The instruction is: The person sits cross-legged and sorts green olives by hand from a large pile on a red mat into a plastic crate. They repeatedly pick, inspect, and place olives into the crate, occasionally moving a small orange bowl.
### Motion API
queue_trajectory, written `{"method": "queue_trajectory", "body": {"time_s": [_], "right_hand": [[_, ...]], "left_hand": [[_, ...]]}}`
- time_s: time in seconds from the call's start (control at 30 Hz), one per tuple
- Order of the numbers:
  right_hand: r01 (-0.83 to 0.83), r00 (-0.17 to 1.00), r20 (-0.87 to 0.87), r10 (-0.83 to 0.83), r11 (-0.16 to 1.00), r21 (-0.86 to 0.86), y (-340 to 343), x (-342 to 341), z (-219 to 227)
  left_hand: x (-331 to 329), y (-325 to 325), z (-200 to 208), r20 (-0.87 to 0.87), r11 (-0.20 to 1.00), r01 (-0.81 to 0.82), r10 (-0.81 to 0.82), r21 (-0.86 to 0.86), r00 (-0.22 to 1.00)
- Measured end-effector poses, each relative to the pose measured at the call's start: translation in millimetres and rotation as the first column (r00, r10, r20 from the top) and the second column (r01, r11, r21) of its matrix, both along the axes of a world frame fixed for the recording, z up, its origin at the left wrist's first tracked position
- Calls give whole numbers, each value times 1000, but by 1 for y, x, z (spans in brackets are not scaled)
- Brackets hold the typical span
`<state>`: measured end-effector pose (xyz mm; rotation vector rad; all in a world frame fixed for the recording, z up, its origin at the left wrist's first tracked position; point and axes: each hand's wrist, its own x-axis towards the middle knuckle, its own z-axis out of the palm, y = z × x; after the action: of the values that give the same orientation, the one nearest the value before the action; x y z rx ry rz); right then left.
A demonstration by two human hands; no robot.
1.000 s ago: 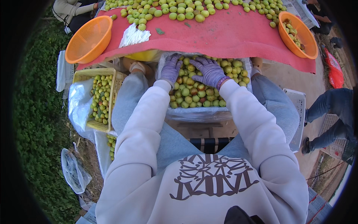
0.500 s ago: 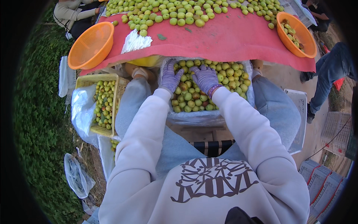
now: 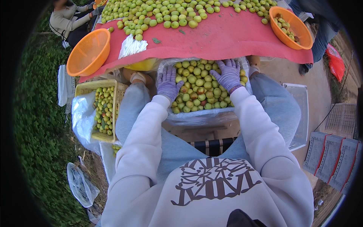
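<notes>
Between my knees stands a crate lined with clear plastic (image 3: 206, 118), filled with round green fruits (image 3: 199, 89), some blushed reddish brown. My left hand (image 3: 169, 84), in a purple knit glove, lies flat along the crate's left side with its fingers stretched out. On the right, my right hand (image 3: 229, 75), gloved alike, rests with spread fingers on the fruit near the far right corner. Neither hand holds anything. The fruits under both palms are hidden.
A red cloth (image 3: 204, 39) covers the table ahead, with a heap of green fruits (image 3: 162, 15). Orange baskets (image 3: 89, 53) (image 3: 291, 28) stand at both its ends. Left of me sits a yellow crate (image 3: 120, 94) of fruit; grey crates (image 3: 329, 159) lie right. Two other people are beyond the table.
My right hand has slid right across the fruit to the crate's right side. My left hand has shifted slightly left and down. At the right, the other person has moved toward the table.
</notes>
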<state>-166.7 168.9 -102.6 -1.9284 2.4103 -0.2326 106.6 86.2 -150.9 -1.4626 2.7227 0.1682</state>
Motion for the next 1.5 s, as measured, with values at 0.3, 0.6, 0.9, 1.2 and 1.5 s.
{"method": "queue_trajectory", "body": {"time_s": [0.3, 0.6, 0.9, 1.2, 1.5], "right_hand": [[85, 996, -5, -86, 982, 169, -14, -48, -45], [18, 998, -55, -15, 999, 51, -7, -41, -16], [-266, 956, 97, 278, 956, -124, 74, 36, -36], [-252, 968, -43, 248, 951, -182, 101, 32, -33], [-76, 993, 63, 99, 951, -300, 112, 35, -48]], "left_hand": [[-60, 59, 35, -95, 952, 306, -302, 31, 949], [-60, 89, 22, -260, 926, 347, -375, -150, 890], [-56, 112, 5, -232, 924, 346, -377, -163, 897], [-34, 115, -9, -212, 810, 500, -570, -308, 793], [-34, 122, 12, -286, 988, 90, -123, -127, 950]]}}
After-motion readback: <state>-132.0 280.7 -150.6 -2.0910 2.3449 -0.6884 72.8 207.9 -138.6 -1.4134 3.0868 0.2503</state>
